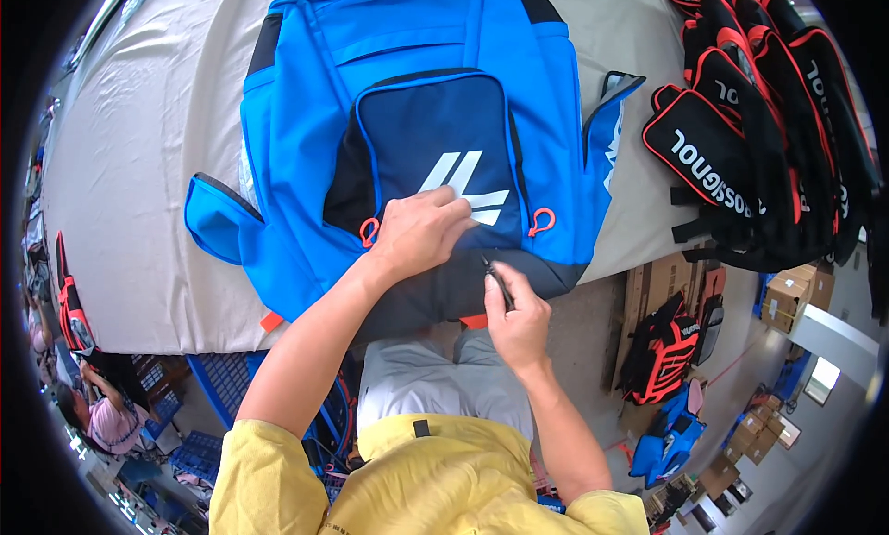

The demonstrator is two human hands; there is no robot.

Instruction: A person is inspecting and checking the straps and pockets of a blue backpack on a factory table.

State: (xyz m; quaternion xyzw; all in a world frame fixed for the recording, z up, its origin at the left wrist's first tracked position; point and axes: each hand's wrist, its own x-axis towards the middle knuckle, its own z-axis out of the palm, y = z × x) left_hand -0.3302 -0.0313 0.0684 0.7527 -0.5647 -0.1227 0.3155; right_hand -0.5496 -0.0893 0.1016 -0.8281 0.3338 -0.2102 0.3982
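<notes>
A large bright blue backpack (pixel 287 155) lies front side up on the table. Its dark navy front pocket (pixel 426 118) carries a white slanted mark, with an orange loop zipper pull (pixel 542 222) at each lower corner. My left hand (pixel 421 231) rests on the pocket's lower part, fingers bent and pressed together; whatever they pinch is hidden. Just right of it, my right hand (pixel 519 322) is closed around a small dark tool (pixel 498 280) with a thin pointed tip. That tip points at the dark grey bottom panel (pixel 421 289), close below the pocket seam.
Several black bags with red trim (pixel 694 151) are piled at the table's right. Beige cloth (pixel 139 211) covers the table, whose near edge runs before me. On the floor at right lie a red-black bag (pixel 662 350), a blue bag (pixel 669 438) and cardboard boxes (pixel 789 294). Another person (pixel 116 415) is far left.
</notes>
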